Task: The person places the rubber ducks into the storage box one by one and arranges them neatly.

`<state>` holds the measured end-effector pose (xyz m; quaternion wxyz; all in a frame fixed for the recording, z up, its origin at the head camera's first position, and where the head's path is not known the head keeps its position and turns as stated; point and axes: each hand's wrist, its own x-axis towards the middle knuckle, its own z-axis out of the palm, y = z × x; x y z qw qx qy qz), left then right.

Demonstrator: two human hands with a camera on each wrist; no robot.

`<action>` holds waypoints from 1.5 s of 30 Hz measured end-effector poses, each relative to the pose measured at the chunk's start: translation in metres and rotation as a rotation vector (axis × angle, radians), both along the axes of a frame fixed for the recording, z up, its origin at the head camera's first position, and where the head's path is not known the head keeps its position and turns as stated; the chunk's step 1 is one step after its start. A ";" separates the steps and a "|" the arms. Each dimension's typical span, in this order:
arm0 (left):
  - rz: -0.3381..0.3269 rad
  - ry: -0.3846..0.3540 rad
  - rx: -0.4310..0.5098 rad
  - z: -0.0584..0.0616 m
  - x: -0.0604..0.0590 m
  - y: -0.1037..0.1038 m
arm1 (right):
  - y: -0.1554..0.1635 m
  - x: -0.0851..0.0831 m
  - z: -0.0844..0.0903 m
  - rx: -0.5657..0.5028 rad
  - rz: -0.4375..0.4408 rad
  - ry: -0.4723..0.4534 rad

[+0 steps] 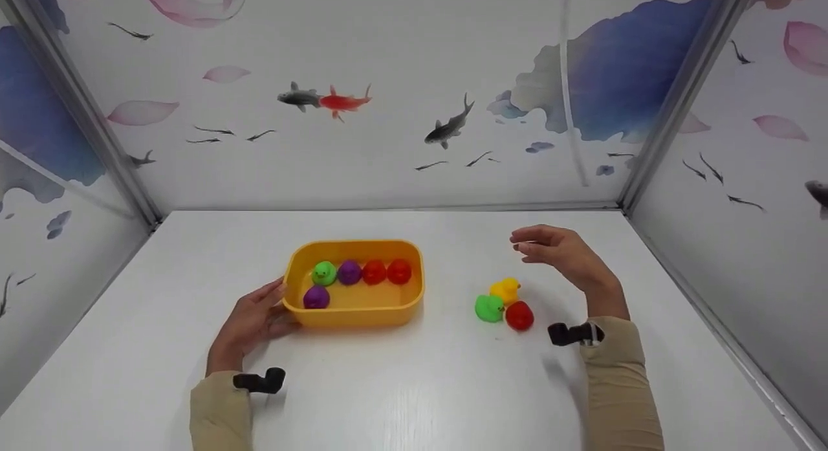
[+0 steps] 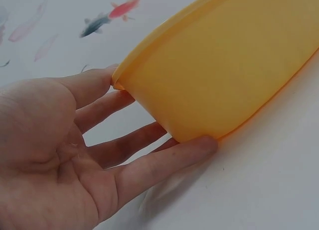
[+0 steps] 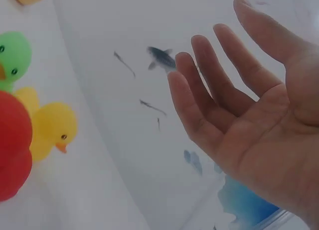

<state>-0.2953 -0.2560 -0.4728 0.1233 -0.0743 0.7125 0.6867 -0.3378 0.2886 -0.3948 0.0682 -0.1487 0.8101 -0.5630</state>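
Note:
A yellow plastic tub [image 1: 375,318] stands on the white table, left of centre. My left hand [image 1: 253,318] grips its near left corner, with fingertips at the rim and against the lower side in the left wrist view. Inside sit a green rubber duck [image 1: 324,273], two purple toys [image 1: 350,272] and two red ones [image 1: 374,272]. To the right of the tub, a yellow rubber duck [image 1: 506,290], a green duck [image 1: 489,308] and a rounded red toy [image 1: 519,316] cluster together. Above and beyond them my right hand [image 1: 563,253] hovers, fingers loosely bent, holding nothing.
White panels printed with fish and petals [image 1: 388,147] enclose the table at the back and both sides. Grey metal posts [image 1: 686,95] mark the corners. A black wrist mount [image 1: 260,380] sticks out from each sleeve.

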 end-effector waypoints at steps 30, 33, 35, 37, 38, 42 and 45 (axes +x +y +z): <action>0.000 0.006 -0.008 0.001 -0.002 0.001 | 0.018 -0.015 -0.068 0.230 0.044 -0.201; 0.000 0.008 -0.012 0.001 -0.002 0.001 | 0.019 -0.015 -0.070 0.262 0.038 -0.214; 0.000 0.006 -0.013 0.001 -0.002 0.001 | 0.018 -0.016 -0.072 0.265 0.024 -0.231; 0.000 0.006 -0.007 0.001 -0.001 0.001 | 0.018 -0.016 -0.072 0.258 0.032 -0.236; 0.002 0.008 -0.004 0.001 -0.001 0.001 | 0.018 -0.016 -0.073 0.257 0.038 -0.236; -0.001 0.010 0.008 0.001 0.000 0.000 | 0.016 -0.017 -0.073 0.260 0.051 -0.233; -0.003 0.012 0.014 0.000 0.001 0.000 | 0.014 -0.017 -0.073 0.269 0.052 -0.234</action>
